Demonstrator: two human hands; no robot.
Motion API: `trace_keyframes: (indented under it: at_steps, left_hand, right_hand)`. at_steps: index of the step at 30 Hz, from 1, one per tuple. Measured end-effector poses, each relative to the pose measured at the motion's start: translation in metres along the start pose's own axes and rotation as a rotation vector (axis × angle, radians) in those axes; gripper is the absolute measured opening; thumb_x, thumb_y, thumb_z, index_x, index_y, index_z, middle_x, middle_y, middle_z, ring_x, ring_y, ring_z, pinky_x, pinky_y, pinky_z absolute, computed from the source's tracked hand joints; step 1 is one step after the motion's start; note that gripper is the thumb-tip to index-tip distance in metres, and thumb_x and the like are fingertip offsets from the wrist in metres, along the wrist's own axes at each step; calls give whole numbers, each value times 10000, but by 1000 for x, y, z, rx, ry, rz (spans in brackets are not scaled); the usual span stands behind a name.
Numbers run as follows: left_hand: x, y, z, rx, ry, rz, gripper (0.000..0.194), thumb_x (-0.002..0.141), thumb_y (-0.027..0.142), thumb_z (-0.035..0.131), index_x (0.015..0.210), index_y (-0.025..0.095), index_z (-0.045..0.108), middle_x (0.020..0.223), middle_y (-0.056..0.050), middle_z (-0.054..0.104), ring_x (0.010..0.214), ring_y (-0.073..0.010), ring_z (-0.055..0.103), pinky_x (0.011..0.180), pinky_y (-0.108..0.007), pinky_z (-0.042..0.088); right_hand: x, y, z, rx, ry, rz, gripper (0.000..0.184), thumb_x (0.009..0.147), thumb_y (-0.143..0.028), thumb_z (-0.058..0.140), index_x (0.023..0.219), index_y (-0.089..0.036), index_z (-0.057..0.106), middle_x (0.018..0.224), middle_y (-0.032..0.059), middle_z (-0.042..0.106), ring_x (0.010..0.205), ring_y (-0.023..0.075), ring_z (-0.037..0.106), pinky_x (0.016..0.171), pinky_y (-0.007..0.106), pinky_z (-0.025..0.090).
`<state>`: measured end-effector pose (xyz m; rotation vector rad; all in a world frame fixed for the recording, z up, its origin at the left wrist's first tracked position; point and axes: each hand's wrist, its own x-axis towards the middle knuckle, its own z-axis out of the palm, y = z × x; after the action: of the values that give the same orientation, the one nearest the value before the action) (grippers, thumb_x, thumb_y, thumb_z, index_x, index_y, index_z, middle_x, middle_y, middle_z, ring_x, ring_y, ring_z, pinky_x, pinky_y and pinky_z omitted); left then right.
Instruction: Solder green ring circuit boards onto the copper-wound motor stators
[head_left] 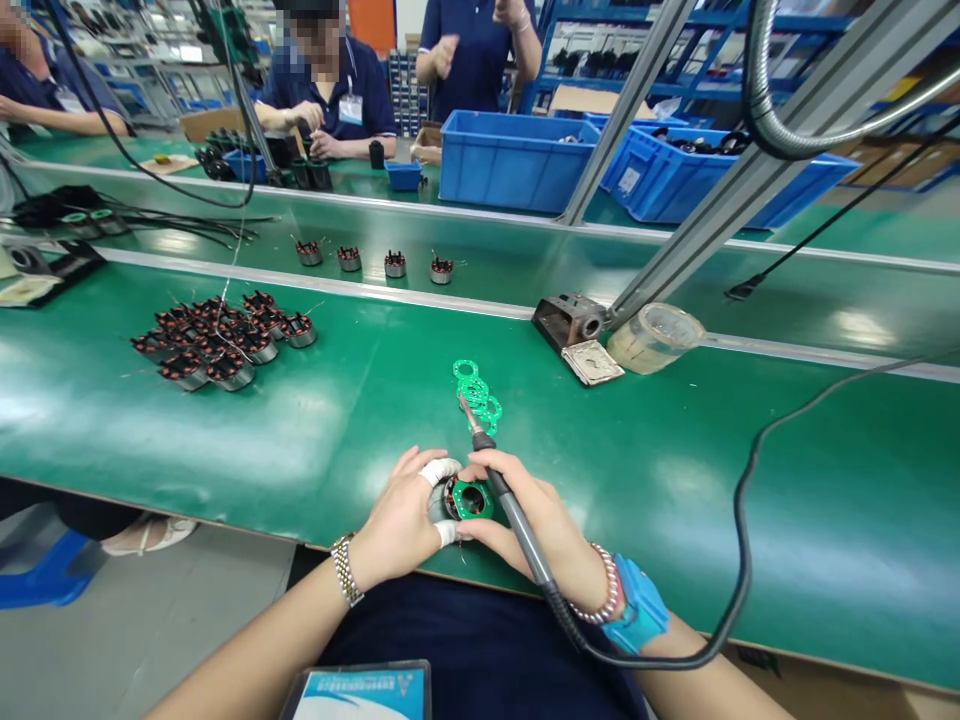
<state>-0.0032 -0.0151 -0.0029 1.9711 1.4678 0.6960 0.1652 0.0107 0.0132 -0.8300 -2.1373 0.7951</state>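
Near the front edge of the green bench, my left hand point(409, 510) is closed round the left side of a motor stator point(450, 497); white tape wraps its thumb and a finger. A green ring-shaped circuit board point(463, 510) lies on top of the stator. My right hand point(536, 515) touches the board's right side with thumb and fingertips. That same hand carries a soldering iron point(517, 525), its tip pointing away from me. Beyond the tip lies a small pile of green ring boards point(474, 388).
Many stators point(217, 335) are grouped at the left; several stand along the back ledge point(360, 232). A soldering iron stand point(570, 322), a sponge point(592, 362) and a plastic tub point(656, 337) sit right of centre. The iron's cable point(742, 530) loops at right. Co-workers and blue bins point(517, 160) are behind.
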Motion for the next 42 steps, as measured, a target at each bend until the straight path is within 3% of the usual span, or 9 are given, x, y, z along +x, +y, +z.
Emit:
trace_keyframes:
  at_steps: [12, 24, 31, 35, 39, 42]
  left_hand:
    - [-1, -5, 4, 14, 15, 6, 469, 662, 267, 686, 1090, 194, 510, 1138, -106, 586, 1142, -260, 495, 1052, -510, 253]
    - [-3, -6, 8, 20, 75, 13, 492, 635, 179, 664, 1093, 199, 488, 1137, -107, 590, 1097, -248, 534, 1039, -516, 273]
    - [-2, -2, 8, 27, 73, 1, 472, 627, 172, 657, 1073, 181, 502, 1109, -118, 610, 1098, -253, 535, 1040, -523, 275]
    - [-11, 2, 11, 23, 94, -31, 509, 651, 215, 666, 1125, 152, 491, 1123, -137, 602, 1099, -267, 533, 1040, -515, 291]
    - [-31, 0, -1, -99, 17, -32, 552, 728, 221, 603, 1249, 197, 419, 1258, -107, 531, 1171, -243, 484, 1018, -457, 361]
    - [-38, -4, -13, -220, 65, -117, 405, 772, 212, 548, 1173, 208, 495, 1243, -87, 552, 1133, -222, 520, 974, -407, 415]
  right_hand:
    - [2, -1, -7, -2, -118, -69, 380, 830, -276, 579, 1162, -223, 402, 972, 62, 587, 885, 173, 594, 783, 293, 516]
    - [-5, 1, 11, -64, 82, -24, 318, 820, -202, 565, 1113, -198, 444, 960, 72, 576, 866, 186, 581, 767, 318, 515]
    - [-4, 2, 12, -61, 61, -47, 335, 818, -200, 577, 1123, -199, 438, 969, 77, 563, 883, 192, 566, 769, 325, 510]
    - [-1, 6, 5, -23, -25, -109, 312, 834, -241, 566, 1117, -191, 444, 947, 73, 567, 870, 181, 564, 762, 304, 513]
    - [-1, 9, -5, 32, -131, -181, 374, 827, -283, 584, 1153, -189, 427, 995, 86, 586, 922, 183, 570, 798, 303, 510]
    - [-2, 7, -11, 56, -101, -200, 418, 810, -291, 610, 1162, -208, 401, 1136, 107, 567, 1084, 205, 525, 908, 347, 461]
